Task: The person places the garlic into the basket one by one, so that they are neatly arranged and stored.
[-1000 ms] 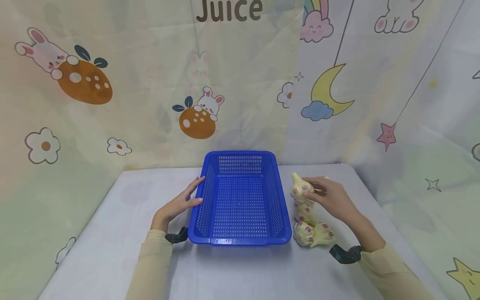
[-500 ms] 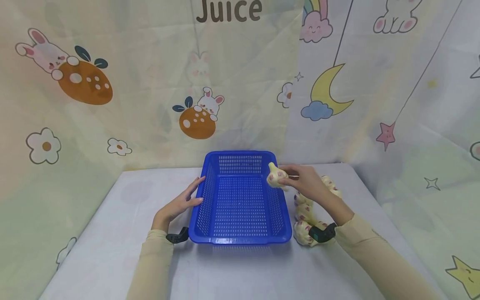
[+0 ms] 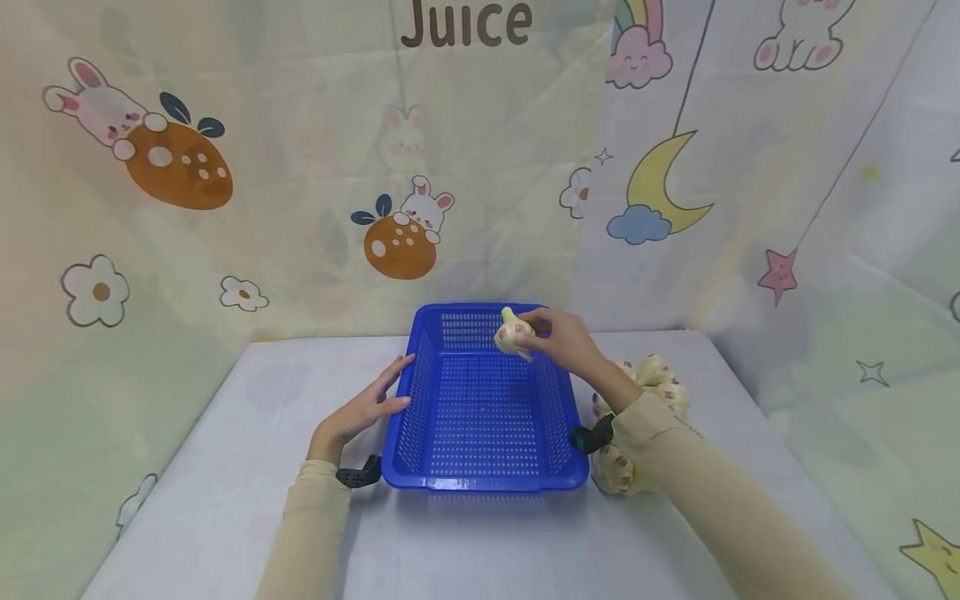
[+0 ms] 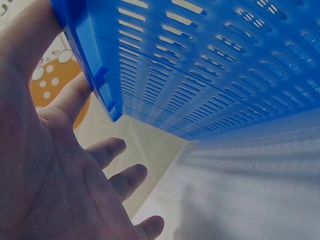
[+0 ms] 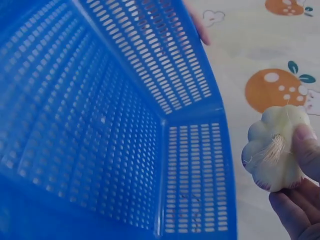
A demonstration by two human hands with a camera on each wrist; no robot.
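A garlic bulb is pinched between the thumb and fingers of my right hand, above the far right part of the blue basket. In the right wrist view the bulb shows its root tuft, with the basket wall beside it. My left hand touches the basket's left rim with spread, fairly straight fingers. From the left wrist view, the thumb and index fingertip meet the rim while the other fingers stay apart from it.
More garlic bulbs lie in a cluster on the white table, right of the basket, partly hidden by my right forearm. A printed curtain hangs behind the table and along its sides.
My right hand has lifted the garlic bulb off the cluster and carried it left, over the basket. The left hand has stayed on the rim.
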